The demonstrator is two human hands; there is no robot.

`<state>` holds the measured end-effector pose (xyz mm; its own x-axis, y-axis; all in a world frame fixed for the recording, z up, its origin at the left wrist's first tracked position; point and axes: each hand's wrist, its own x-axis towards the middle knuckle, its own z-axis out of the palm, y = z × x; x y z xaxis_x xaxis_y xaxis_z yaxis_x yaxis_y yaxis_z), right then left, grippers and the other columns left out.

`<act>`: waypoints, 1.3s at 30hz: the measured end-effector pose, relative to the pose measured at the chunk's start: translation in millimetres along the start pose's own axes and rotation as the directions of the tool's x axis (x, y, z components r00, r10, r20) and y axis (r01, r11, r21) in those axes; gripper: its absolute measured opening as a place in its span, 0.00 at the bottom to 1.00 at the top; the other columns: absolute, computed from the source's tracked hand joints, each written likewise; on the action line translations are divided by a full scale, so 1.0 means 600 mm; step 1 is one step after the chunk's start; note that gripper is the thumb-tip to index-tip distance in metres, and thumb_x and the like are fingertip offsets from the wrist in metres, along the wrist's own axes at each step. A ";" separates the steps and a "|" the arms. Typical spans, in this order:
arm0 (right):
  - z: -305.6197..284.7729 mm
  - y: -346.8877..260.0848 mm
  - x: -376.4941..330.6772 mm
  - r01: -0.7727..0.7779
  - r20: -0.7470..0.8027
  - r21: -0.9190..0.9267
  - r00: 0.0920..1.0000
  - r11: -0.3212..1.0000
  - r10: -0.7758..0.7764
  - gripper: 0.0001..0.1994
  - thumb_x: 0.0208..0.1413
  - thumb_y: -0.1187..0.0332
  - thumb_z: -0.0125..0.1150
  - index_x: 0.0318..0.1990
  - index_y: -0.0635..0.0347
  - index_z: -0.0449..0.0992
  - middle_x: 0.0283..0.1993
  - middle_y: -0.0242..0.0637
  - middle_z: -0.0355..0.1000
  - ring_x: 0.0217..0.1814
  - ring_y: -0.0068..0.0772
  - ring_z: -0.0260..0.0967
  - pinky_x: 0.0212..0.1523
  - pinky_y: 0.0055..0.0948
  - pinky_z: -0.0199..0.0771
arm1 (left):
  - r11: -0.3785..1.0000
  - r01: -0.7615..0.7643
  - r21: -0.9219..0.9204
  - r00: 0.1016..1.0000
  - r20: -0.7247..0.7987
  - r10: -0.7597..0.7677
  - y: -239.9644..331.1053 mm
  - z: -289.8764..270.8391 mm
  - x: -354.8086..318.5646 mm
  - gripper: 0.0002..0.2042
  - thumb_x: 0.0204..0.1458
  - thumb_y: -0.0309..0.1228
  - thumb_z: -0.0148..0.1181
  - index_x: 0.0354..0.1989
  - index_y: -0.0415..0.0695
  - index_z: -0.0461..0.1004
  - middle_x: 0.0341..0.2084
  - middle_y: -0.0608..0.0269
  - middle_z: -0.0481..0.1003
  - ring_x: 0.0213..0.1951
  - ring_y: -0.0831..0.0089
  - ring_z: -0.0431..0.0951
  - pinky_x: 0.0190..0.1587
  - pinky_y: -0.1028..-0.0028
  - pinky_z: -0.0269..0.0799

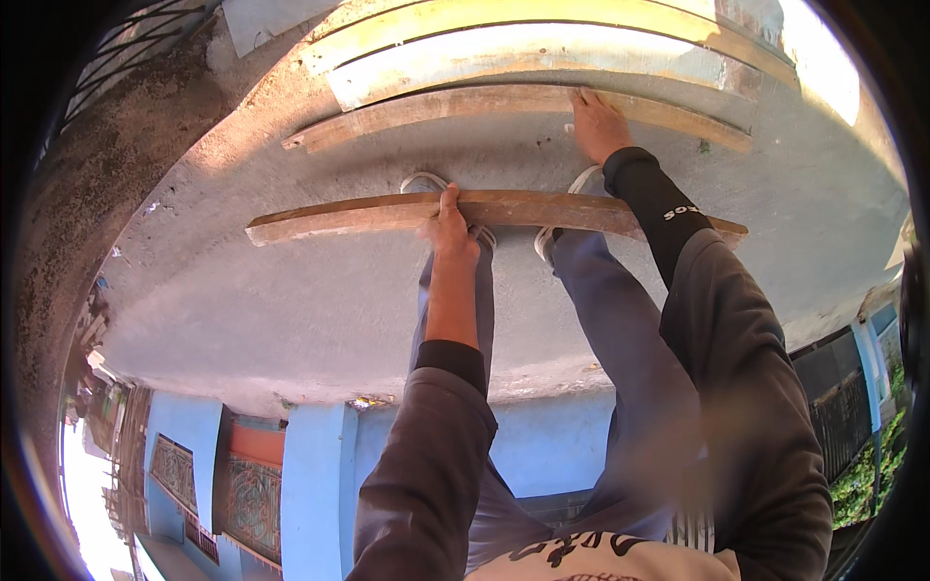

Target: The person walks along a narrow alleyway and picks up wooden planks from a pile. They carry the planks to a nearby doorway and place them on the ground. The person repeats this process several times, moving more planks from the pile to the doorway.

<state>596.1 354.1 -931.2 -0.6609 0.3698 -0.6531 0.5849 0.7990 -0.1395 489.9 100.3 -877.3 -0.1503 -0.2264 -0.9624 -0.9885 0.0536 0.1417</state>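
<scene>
Across the grey concrete slab (291, 290), a long, flat, brown wooden plank (339, 215) is held level just above the person's feet, its left end near the slab's open middle and its right end hidden in part behind the right sleeve. The plank is gripped near its middle by the left hand (448, 228), the fingers closed over the upper edge and the thumb set against the near face. A second, longer weathered wooden plank (426, 108) is seen lying further out on the slab, well apart from the first, and its upper edge is touched by the right hand (598, 124), the fingers laid flat and spread on the wood rather than wrapped around it. Beyond that plank, two paler boards, one yellowish (504, 15) and one whitish (523, 53), are stacked side by side toward the slab's far edge. White shoes (423, 182) are partly seen under the held plank. Bare concrete is left between the two brown planks and to the left of both. The near edge of the slab is marked by a rough lip, below which a blue painted wall (320, 465) and ornate metal grilles (252, 504) are seen. A dark, mossy curved wall (107, 174) bounds the slab on the left.
</scene>
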 end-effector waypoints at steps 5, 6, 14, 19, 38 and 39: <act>0.060 0.015 0.053 0.095 -0.124 -0.277 0.983 0.956 -0.133 0.29 0.54 0.65 0.62 0.64 0.59 0.61 0.57 0.42 0.67 0.61 0.44 0.63 0.58 0.43 0.64 | 0.998 -0.017 -0.061 1.000 -0.027 0.016 -0.017 0.009 0.027 0.44 0.51 0.35 0.67 0.64 0.36 0.36 0.60 0.48 0.57 0.61 0.56 0.60 0.62 0.52 0.61; 0.068 0.017 0.059 0.092 -0.142 -0.293 0.980 0.952 -0.138 0.28 0.54 0.66 0.61 0.62 0.59 0.62 0.55 0.41 0.67 0.58 0.43 0.65 0.55 0.43 0.66 | 0.999 -0.003 -0.052 0.999 -0.038 0.001 -0.018 0.012 0.029 0.45 0.51 0.35 0.67 0.63 0.36 0.34 0.60 0.47 0.56 0.61 0.56 0.60 0.62 0.51 0.61; 0.042 0.021 0.065 0.193 -0.033 -0.227 0.978 0.955 -0.206 0.20 0.55 0.73 0.54 0.56 0.57 0.66 0.47 0.37 0.70 0.52 0.39 0.69 0.45 0.42 0.71 | 0.994 0.041 -0.101 0.997 -0.067 -0.048 -0.012 0.023 0.035 0.48 0.50 0.35 0.67 0.64 0.37 0.30 0.61 0.47 0.54 0.62 0.53 0.59 0.63 0.49 0.61; -0.053 0.005 0.031 0.201 -0.078 -0.148 0.974 0.968 -0.214 0.21 0.56 0.72 0.54 0.58 0.58 0.64 0.49 0.39 0.69 0.53 0.44 0.68 0.44 0.46 0.70 | 0.992 0.039 -0.124 0.996 -0.077 -0.049 -0.006 0.027 0.037 0.48 0.49 0.36 0.66 0.65 0.36 0.30 0.61 0.47 0.55 0.62 0.52 0.60 0.62 0.49 0.62; -0.054 -0.013 0.155 0.094 -0.274 -0.204 0.950 0.974 -0.150 0.30 0.57 0.70 0.57 0.67 0.57 0.58 0.66 0.47 0.61 0.68 0.48 0.59 0.69 0.43 0.61 | 0.990 0.027 -0.137 0.995 -0.093 -0.040 -0.003 0.049 0.035 0.47 0.49 0.36 0.67 0.64 0.37 0.33 0.59 0.46 0.56 0.60 0.52 0.62 0.60 0.49 0.65; -0.042 -0.015 0.155 0.095 -0.325 -0.247 0.930 0.964 -0.175 0.30 0.57 0.70 0.57 0.68 0.58 0.57 0.67 0.48 0.59 0.69 0.48 0.58 0.69 0.43 0.60 | 0.989 0.032 -0.142 0.995 -0.088 -0.045 -0.004 0.047 0.037 0.48 0.49 0.36 0.67 0.64 0.37 0.33 0.60 0.46 0.56 0.60 0.52 0.62 0.60 0.49 0.65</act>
<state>517.7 393.4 -971.9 -0.8692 0.3578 -0.3411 0.3849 0.9229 -0.0126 489.2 122.6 -905.3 -0.1066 -0.3136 -0.9436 -0.9855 -0.0926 0.1421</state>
